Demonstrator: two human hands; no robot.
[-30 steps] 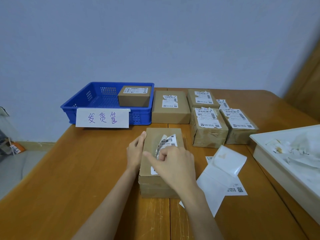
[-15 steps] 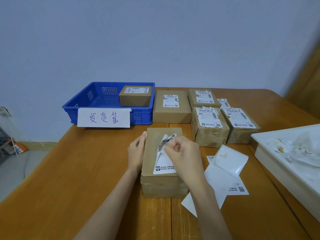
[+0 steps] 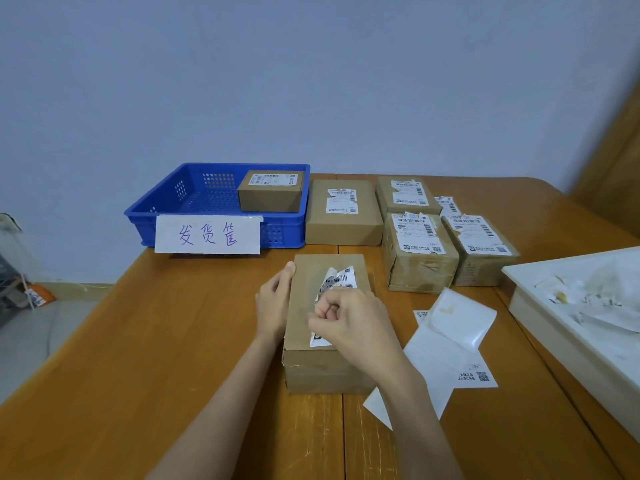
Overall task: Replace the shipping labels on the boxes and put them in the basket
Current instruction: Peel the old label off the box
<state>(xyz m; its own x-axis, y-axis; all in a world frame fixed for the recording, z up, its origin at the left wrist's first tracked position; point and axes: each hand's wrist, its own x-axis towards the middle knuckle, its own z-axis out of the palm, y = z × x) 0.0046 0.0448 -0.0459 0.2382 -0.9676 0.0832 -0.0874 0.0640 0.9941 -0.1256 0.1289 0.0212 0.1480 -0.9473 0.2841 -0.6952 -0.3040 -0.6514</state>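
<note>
On the desk (image 3: 145, 368) in front of me, my left hand (image 3: 273, 306) is lying flat against the box (image 3: 304, 327) to steady it. My right hand (image 3: 349, 323) is peeling its old label (image 3: 337, 280), fingers (image 3: 323, 311) pinched on the torn edge, while the blue basket (image 3: 194, 202) is waiting beyond.

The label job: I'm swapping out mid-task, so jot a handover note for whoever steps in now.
Left hand steadies the near box. Right hand pinches its old label, part torn and still stuck. Done: one box sits in the blue basket. Left: finish this box, then four boxes beside the basket. Label sheets lie at right.
</note>
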